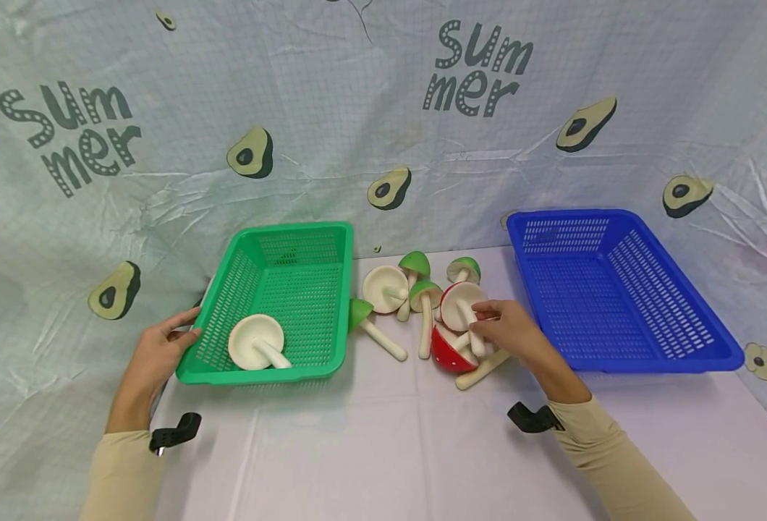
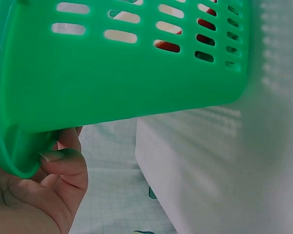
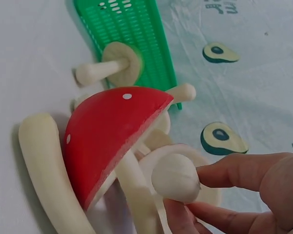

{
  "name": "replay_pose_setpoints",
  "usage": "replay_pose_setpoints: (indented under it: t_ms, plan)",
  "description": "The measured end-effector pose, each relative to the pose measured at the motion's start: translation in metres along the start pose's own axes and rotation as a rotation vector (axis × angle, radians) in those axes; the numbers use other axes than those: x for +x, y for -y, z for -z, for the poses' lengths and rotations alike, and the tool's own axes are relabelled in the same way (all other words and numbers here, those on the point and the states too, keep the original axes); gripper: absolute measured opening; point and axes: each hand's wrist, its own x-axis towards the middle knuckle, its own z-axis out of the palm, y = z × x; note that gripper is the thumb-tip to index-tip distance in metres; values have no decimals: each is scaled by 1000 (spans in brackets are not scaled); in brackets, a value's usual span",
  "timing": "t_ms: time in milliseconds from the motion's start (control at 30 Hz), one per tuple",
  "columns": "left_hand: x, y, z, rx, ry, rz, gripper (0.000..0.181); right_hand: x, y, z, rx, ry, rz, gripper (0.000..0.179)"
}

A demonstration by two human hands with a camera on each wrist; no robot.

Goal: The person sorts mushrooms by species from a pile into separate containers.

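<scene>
My left hand (image 1: 157, 356) grips the left rim of the green basket (image 1: 347, 289), its fingers curled at the rim in the left wrist view. One toy mushroom (image 1: 251, 340) lies inside that basket, pale underside up. My right hand (image 1: 510, 327) pinches the stem of a red-capped toy mushroom (image 1: 456, 307), its pale underside facing up. The stem's rounded end (image 3: 176, 178) shows between thumb and fingers in the right wrist view. Right beside it lies another red toy mushroom (image 1: 447, 353) with white spots. Whether the pinched one is lifted off the pile I cannot tell.
Several green-capped toy mushrooms (image 1: 425, 293) and a pale-undersided one (image 1: 383, 289) lie between the baskets. A blue basket (image 1: 624, 365) stands at the right. A patterned sheet (image 1: 331, 130) hangs behind the white table (image 1: 357, 449).
</scene>
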Motion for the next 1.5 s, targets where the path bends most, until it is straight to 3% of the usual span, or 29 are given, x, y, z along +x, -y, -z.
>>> replay_pose_setpoints:
  t_ms: [233, 533, 1033, 1500]
  plan:
    - [0, 0, 0, -1, 3, 7, 48, -1, 3, 1, 119, -12, 51, 50]
    - [0, 0, 0, -10, 3, 7, 49, -1, 13, 2, 322, 67, 48, 57]
    - [0, 1, -1, -8, 4, 24, 50, 0, 49, -3, 381, 142, 92, 55]
    - [1, 1, -2, -1, -8, 24, 49, 8, 85, -27, 536, 303, 121, 48]
